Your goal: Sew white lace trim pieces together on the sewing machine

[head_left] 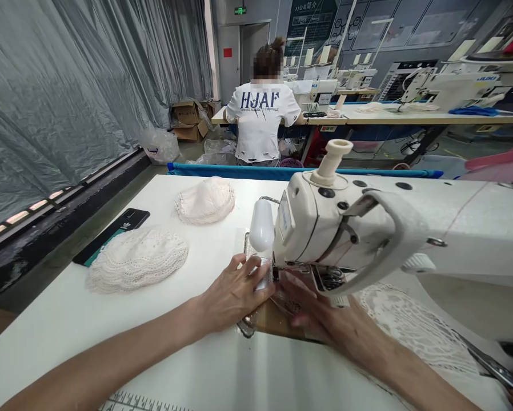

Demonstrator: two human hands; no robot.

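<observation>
My left hand (238,289) lies beside the needle area of a white sewing machine (346,222). Its fingers are spread, with the fingertips down at the metal plate. Under the machine head, my right hand (314,305) reaches toward the needle from the right, fingers stretched and thumb apart. Between the hands is a thin, sheer lace piece (287,301), partly covered by fingers and machine. More white lace (415,325) spreads on the table right of my right wrist. The needle itself is hard to make out.
A stack of scalloped lace pieces (139,260) lies left, partly over a dark phone-like box (132,218). Pale cup-shaped pieces (207,201) sit farther back. Scissors (492,365) rest at right, a ruler (136,402) at the front edge. Ahead, a person (260,120) sits facing away.
</observation>
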